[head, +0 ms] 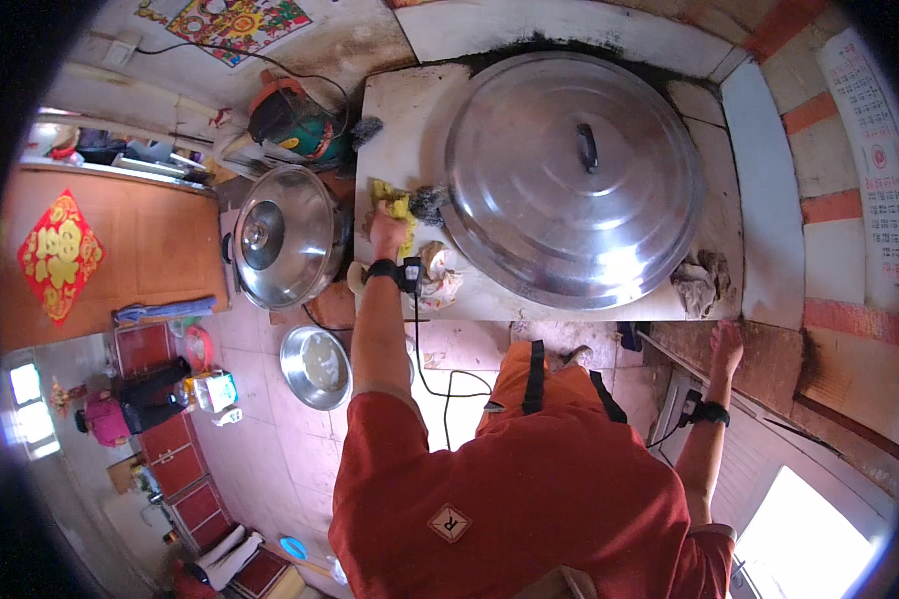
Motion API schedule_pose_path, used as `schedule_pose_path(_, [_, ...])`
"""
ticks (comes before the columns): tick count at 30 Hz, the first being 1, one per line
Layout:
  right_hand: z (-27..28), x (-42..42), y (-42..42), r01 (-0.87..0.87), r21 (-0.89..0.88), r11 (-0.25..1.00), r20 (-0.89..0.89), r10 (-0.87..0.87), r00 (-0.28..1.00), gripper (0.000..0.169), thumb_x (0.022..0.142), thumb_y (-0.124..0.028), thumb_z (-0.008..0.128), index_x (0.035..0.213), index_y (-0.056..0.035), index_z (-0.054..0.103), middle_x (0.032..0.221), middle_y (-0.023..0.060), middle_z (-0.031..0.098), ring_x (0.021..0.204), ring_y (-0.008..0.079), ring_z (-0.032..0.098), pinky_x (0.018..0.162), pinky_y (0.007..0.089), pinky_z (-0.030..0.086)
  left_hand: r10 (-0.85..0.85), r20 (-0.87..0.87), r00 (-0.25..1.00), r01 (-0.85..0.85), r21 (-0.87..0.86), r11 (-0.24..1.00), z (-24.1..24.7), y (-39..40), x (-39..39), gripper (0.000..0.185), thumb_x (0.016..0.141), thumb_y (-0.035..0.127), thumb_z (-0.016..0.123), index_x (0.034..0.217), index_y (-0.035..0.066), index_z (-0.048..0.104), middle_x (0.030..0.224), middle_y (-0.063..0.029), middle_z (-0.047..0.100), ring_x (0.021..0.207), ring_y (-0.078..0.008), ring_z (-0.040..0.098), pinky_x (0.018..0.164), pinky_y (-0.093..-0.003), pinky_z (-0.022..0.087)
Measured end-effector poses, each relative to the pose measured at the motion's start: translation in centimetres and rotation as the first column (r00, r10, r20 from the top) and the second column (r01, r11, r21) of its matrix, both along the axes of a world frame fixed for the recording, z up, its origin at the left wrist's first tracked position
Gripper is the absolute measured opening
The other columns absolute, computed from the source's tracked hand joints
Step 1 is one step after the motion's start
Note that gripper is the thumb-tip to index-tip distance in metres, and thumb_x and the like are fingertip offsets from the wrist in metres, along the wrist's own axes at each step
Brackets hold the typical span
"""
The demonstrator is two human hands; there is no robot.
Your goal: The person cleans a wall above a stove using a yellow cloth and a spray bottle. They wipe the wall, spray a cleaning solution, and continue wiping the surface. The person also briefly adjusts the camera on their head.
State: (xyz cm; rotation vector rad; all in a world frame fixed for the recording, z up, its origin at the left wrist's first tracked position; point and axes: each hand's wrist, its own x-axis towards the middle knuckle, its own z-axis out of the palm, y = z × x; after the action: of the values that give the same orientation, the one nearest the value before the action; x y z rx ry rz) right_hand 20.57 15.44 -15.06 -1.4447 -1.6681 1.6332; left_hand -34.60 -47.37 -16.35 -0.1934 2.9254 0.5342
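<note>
My left hand [388, 230] presses a yellow cloth [398, 206] onto the left part of the pale stove top [412, 97]. Right beside the cloth lies a dark scouring pad [428, 205], against the rim of a large domed metal lid [569, 217] with a black handle. Just below the pad are a small bowl [436, 257] and a crumpled patterned bag or wrapper [442, 290]. My right hand [727, 341] is at the front right corner of the stove top, its fingers apart with nothing visible in them, close to a crumpled grey cloth [695, 284].
Left of the stove top stands a wide metal pan [307, 239] with a glass lid inside. A metal basin [316, 368] is on the tiled floor. A black cable [449, 394] hangs from my left wrist. Another person [112, 415] stands across the room, far left.
</note>
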Motion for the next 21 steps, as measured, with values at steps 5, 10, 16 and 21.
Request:
schedule_pose_path(5, [-0.6,2.7,0.7,-0.039,-0.152,0.988,-0.103,0.024,0.994,0.04,0.098,-0.019,0.054,0.134,0.0,0.055,0.126,0.011,0.063,0.108,0.0262,0.064,0.088,0.036,0.052,-0.063,-0.418,0.906,0.032,-0.08,0.996,5.3,2.6,2.2,0.049,0.073,0.017,0.074,0.118,0.011,0.056,0.107,-0.0194,0.063,0.108,-0.0402,0.056,0.1,-0.0522,0.04])
schedule_pose_path(10, [1.9,2.3,1.6,-0.26,0.247,0.934,0.069,0.25,0.966,0.037,0.096,-0.017,0.059,0.127,0.0015,0.058,0.121,0.0121,0.065,0.1,0.0233,0.066,0.086,0.0363,0.056,-0.064,-0.808,0.585,0.063,-0.033,0.997,19.1,7.4,8.8,0.033,0.07,0.009,0.078,0.098,0.002,0.062,0.092,-0.02,0.062,0.09,-0.0418,0.058,0.083,-0.0509,0.045])
schedule_pose_path(16, [14.3,-1.9,-1.8,-0.002,0.387,0.922,-0.208,0.09,0.974,0.026,0.096,-0.004,0.057,0.122,0.0024,0.062,0.113,0.0116,0.068,0.106,0.0158,0.064,0.092,0.0289,0.05,0.057,-0.772,0.633,0.368,0.365,0.855,24.9,16.9,20.5,0.049,0.076,0.002,0.074,0.12,-0.002,0.052,0.114,-0.0199,0.054,0.106,-0.0362,0.054,0.097,-0.0477,0.041])
schedule_pose_path(21, [25.2,2.9,-1.4,0.083,0.674,0.734,-0.27,0.14,0.953,0.025,0.097,0.0,0.053,0.12,0.0032,0.062,0.109,0.0107,0.068,0.099,0.0151,0.065,0.089,0.0278,0.05,-0.138,-0.594,0.793,0.571,0.645,0.508,25.4,32.2,31.3,0.055,0.079,0.001,0.072,0.127,0.003,0.047,0.122,-0.0145,0.049,0.117,-0.0281,0.051,0.103,-0.0416,0.04])
